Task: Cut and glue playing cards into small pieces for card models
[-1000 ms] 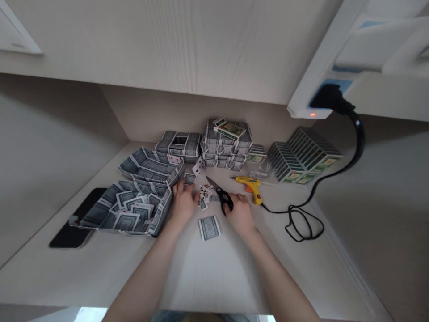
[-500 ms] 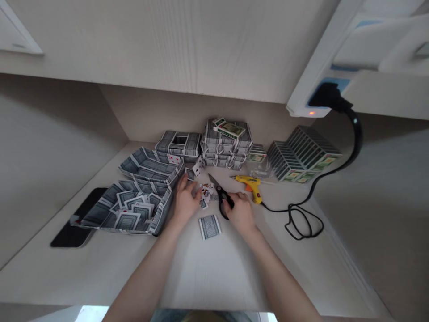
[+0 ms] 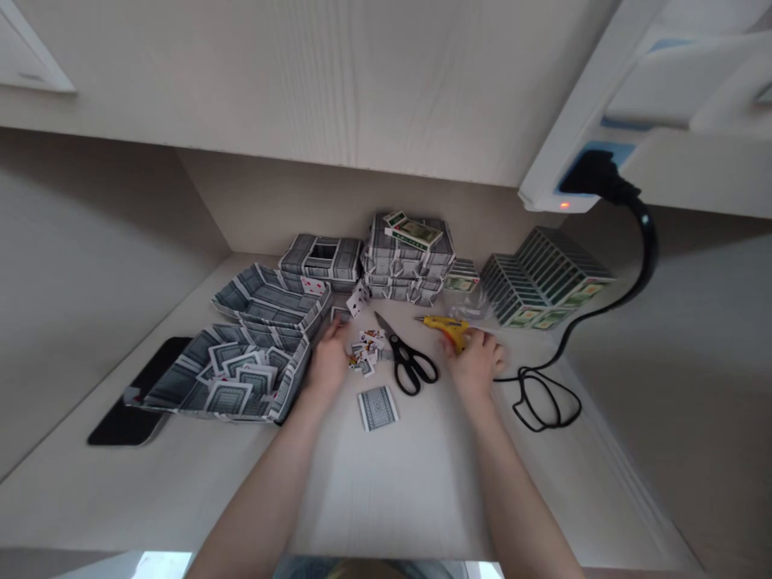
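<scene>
My left hand (image 3: 329, 360) is beside the open card-covered box, its fingers closed at the edge of a small playing card (image 3: 339, 314); the fingertips are partly hidden. My right hand (image 3: 474, 366) is around the handle of a yellow hot glue gun (image 3: 445, 323), which lies on its side with its nozzle pointing left. Between my hands lie black-handled scissors (image 3: 411, 366), slightly spread. Cut card scraps (image 3: 366, 350) are piled left of them. Closer to me, a patterned card piece (image 3: 378, 408) lies face down.
The open box (image 3: 295, 382) holds several loose cards, with its lid part (image 3: 265, 297) behind. A phone (image 3: 129, 418) lies partly under it. Card-covered cases (image 3: 407, 257) and stacked card packs (image 3: 543, 281) stand at the back. A black cord (image 3: 548, 398) runs right to a power strip (image 3: 564, 189).
My right hand has left the scissors and moved right onto the glue gun's handle. My left hand has shifted slightly left, its fingers drawing in at the small card.
</scene>
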Demonstrator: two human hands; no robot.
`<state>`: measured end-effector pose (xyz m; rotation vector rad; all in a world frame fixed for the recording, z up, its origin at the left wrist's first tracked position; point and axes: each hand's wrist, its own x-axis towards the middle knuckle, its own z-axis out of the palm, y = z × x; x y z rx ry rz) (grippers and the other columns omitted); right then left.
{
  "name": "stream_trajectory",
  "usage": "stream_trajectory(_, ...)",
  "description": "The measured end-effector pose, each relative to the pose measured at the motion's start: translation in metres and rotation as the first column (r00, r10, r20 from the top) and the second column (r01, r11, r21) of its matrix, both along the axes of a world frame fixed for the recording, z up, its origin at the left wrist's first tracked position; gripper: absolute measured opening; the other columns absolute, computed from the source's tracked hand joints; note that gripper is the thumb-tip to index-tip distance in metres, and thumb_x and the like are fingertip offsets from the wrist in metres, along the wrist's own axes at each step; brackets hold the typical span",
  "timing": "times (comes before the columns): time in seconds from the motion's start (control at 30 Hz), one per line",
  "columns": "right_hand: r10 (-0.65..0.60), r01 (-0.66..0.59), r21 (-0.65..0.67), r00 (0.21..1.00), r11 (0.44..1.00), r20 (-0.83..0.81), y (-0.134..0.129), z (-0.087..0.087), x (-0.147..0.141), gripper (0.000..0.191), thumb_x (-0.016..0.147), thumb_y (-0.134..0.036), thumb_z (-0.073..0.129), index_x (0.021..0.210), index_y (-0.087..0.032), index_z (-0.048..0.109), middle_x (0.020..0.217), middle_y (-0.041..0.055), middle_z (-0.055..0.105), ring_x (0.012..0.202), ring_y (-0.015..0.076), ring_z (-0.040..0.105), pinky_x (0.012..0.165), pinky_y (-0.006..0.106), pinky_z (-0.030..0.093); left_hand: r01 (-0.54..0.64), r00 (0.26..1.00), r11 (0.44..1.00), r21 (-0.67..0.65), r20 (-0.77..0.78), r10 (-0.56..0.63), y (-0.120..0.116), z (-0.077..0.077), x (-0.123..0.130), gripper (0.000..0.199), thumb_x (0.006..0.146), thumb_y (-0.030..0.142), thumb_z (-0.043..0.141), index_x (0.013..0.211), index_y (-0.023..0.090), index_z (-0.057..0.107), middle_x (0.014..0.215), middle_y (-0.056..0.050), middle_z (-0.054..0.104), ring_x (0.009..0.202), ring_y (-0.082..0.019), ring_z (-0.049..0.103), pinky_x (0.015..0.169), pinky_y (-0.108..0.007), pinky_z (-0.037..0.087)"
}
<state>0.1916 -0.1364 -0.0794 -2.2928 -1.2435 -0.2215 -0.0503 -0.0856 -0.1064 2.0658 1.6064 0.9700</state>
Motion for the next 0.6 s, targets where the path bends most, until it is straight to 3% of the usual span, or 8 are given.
stream_trajectory(0.1,-0.021,0.017,-0.070,0.998,0.997,-0.059,0.006,-0.009,0.007,0.054,0.070,-0.050,0.055,0.105,-0.009,0.051,0.098,0.0208,0.054,0.095,0.0366,0.045,0.072,0.047,0.035,-0.025,0.996,0.995,0.099,-0.083,0.034,-0.003,0.009,0.000,0.048,0.068,-0.002,0.042,0.110,0.017,0.057,0.117,-0.008,0.056,0.109,-0.020,0.052,0.098,-0.035,0.040)
stream_trajectory(0.23,0.015,-0.020,-0.083,0.998,0.996,-0.061,0.010,-0.016,0.007,0.060,0.068,-0.055,0.055,0.104,-0.008,0.051,0.098,0.0207,0.056,0.096,0.0357,0.048,0.075,0.046,0.036,-0.024,0.992,0.982,0.188,-0.118,0.047,-0.009,0.019,0.001,0.037,0.075,0.004,0.040,0.102,0.018,0.061,0.103,-0.007,0.061,0.100,-0.019,0.054,0.091,-0.034,0.043)
stream_trajectory(0.43,-0.004,-0.003,-0.127,0.999,0.992,-0.048,0.010,-0.012,0.008,0.057,0.066,-0.051,0.055,0.103,-0.008,0.056,0.094,0.0198,0.059,0.092,0.0324,0.054,0.074,0.041,0.039,-0.037,0.999,0.971,0.236,-0.014,0.041,-0.019,0.033,0.005,0.025,0.082,0.016,0.041,0.094,0.021,0.063,0.097,-0.004,0.062,0.093,-0.017,0.054,0.087,-0.033,0.042)
stream_trajectory(0.6,0.013,-0.026,-0.155,0.996,0.988,-0.085,0.009,-0.006,0.009,0.057,0.064,-0.048,0.055,0.101,-0.006,0.060,0.090,0.0214,0.061,0.086,0.0324,0.057,0.072,0.039,0.041,-0.100,0.993,0.966,0.238,-0.038,0.112,-0.022,0.043,0.007,0.022,0.083,0.028,0.045,0.088,0.022,0.065,0.087,-0.004,0.064,0.088,-0.020,0.051,0.082,-0.033,0.041)
